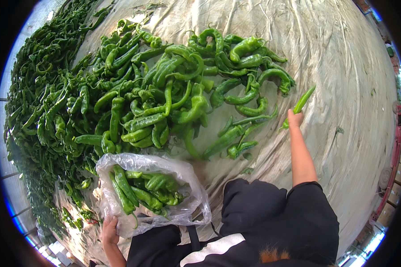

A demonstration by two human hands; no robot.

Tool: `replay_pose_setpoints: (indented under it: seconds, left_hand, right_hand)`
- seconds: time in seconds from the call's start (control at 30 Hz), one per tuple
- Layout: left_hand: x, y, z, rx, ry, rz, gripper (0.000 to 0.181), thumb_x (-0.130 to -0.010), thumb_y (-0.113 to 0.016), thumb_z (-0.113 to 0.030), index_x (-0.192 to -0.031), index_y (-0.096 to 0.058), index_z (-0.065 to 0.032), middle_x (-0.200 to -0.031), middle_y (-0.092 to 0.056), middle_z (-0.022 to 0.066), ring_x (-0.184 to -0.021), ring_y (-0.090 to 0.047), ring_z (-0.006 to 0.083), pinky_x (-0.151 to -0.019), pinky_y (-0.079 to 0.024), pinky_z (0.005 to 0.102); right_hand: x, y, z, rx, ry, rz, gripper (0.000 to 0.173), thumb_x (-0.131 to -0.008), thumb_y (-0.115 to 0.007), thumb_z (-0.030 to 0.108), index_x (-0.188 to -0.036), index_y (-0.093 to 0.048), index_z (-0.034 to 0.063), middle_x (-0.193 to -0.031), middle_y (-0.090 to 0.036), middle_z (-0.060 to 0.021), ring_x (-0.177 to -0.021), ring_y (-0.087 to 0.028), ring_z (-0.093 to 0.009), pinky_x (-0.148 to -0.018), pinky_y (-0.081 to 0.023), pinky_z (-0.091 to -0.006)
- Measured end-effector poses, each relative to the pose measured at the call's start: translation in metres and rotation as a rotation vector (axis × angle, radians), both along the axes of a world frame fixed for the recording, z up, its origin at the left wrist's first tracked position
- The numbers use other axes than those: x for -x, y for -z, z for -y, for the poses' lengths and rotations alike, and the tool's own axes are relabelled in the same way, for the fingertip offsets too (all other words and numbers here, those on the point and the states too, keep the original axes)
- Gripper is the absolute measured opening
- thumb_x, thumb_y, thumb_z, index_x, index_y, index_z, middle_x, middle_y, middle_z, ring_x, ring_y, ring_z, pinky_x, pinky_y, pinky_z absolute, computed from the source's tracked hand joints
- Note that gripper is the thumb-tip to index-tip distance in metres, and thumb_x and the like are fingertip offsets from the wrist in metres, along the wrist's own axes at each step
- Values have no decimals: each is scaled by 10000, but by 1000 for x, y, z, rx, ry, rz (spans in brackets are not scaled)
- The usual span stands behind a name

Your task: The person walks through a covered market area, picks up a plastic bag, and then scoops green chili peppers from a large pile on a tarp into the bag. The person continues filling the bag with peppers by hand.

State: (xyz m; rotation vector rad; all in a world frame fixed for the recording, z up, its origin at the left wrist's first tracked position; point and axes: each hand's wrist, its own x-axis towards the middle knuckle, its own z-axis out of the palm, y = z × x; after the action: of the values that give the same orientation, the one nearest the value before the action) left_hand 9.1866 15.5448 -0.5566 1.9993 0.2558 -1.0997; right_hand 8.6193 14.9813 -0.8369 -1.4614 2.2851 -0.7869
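Observation:
My right hand point(295, 118) grips one light green chili pepper point(304, 100), held out to the right of the loose peppers with its tip pointing away from me. At the lower left, my left hand point(110, 230) pinches the near left edge of a clear plastic bag point(200, 197). The bag's mouth gapes upward, and several long green peppers point(150, 197) lie inside it. Just beyond the bag spreads a loose heap of large, curled green peppers point(183, 76). A few single peppers point(227, 140) lie between that heap and my right arm.
A much larger pile of green peppers point(43, 110) runs along the whole left side. Beneath everything is a wrinkled pale tarp point(347, 110), with leaf scraps on it. A red metal frame point(392, 160) stands at the far right edge, beside some bricks point(387, 213).

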Motion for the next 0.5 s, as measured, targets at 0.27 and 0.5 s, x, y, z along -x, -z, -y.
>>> replay_pose_setpoints:
  seconds: [0.27, 0.5]
  left_hand:
    - [-5, 3, -8, -93, 5, -1, 338, -898, -523, -89, -1228, -474, -33, -1076, -577, 40, -942, -563, 159, -794, -487, 304]
    - [0, -4, -17, -143, -134, 7, 283, -881, -535, -62, -1164, -528, -48, -1033, -592, 44, -924, -574, 177, -804, -487, 327]
  right_hand:
    - [-103, -100, 130, -671, -617, -500, 1373, -462, -853, 355, -1460, 63, 131, -1475, -172, -236, -1379, -121, -377, -1106, -214, -423]
    - [-100, -74, 131, -670, -592, -445, 1297, -398, -878, 405, -1423, -114, 189, -1406, -211, -206, -1293, -281, -351, -1052, -248, -524]
